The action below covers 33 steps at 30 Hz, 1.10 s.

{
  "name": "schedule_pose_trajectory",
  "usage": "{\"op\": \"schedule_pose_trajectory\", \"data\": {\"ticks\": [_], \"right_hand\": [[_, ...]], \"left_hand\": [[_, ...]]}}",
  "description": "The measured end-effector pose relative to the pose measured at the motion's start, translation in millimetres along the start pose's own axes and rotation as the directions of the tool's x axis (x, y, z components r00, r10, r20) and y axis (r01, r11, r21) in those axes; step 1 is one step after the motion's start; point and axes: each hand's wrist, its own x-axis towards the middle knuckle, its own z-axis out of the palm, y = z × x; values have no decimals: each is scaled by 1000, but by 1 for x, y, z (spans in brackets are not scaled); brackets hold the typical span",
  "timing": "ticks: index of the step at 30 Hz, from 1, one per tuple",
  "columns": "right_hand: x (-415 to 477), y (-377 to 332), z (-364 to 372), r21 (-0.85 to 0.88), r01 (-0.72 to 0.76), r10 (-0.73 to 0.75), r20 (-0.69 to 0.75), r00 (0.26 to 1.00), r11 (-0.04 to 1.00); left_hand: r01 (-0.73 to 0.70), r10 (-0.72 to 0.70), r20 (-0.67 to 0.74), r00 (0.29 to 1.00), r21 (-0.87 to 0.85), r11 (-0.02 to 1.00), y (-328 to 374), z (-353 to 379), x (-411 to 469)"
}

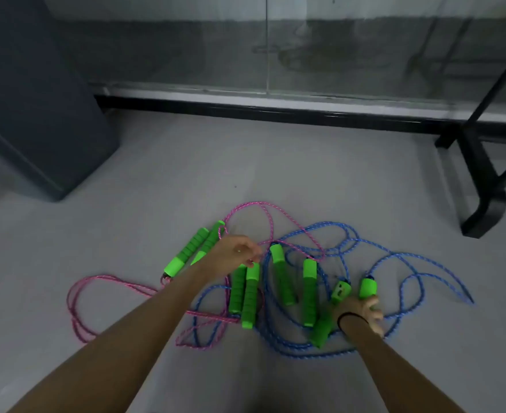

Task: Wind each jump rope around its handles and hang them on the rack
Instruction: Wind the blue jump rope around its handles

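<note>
On floor [275,162] — right hand [365,312] grips handle [368,287].

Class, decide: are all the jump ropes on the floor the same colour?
No, pink ropes and blue ropes lie tangled together on the floor.

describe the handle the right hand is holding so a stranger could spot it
Find the black frame foot at the right, then the blue rope tangle on the floor beside it. The handle is the rightmost green one, its lower end wrapped by the right hand.
</note>
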Motion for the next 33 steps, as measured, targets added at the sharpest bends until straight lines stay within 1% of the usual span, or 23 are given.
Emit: {"op": "schedule_pose_trajectory", "data": {"ticks": [2,4,6,10,14,18,20,22,23,24,26,27,28,30,32,33], "right_hand": [[-3,2,2,-43,-40,41,5,999,998],[-3,4,4,2,0,0,-7,1000,1000],[-2,2,3,48,9,-8,-3,1000,999],[0,-4,2,0,17,-17,34,999,1000],[-3,1,7,-22,37,-35,55,998,999],[-8,10,4,-20,63,-63,26,998,998],[-12,8,-7,16,55,-56,11,998,998],[-16,-2,-23,124,96,-95,-17,995,988],[-19,-11,-32,207,157,-156,-21,987,966],[-25,-22,-41,330,232,-231,-41,972,915],[-42,-45,-56,586,359,-353,-129,927,727],[-53,-57,-60,663,404,-403,-166,900,630],[-64,-67,-63,700,435,-453,-177,874,566],[-84,-85,-66,732,478,-530,-188,827,486],[-94,-95,-68,744,521,-550,-249,797,419],[-99,-98,-70,739,540,-544,-281,791,403]], "left_hand": [[7,-7,-3,1000,5,1000,3,2,2],[23,-23,9,1000,8,1000,7,6,2],[39,-39,23,999,4,999,10,9,3],[75,-77,27,997,71,995,21,14,1],[84,-86,26,996,58,995,24,22,0],[106,-112,65,992,85,991,25,26,-3],[124,-132,75,988,102,987,24,27,-2],[137,-147,79,986,119,983,26,28,-1],[140,-150,79,986,115,983,30,29,0],[145,-152,77,985,89,985,35,30,1],[163,-164,106,981,15,987,49,34,1],[170,-163,143,976,-40,985,57,37,1],[178,-156,182,971,-112,978,65,39,1],[199,-137,253,958,-241,950,78,44,2],[225,-130,295,947,-319,921,85,44,5],[238,-133,301,944,-347,907,88,44,5]]}}
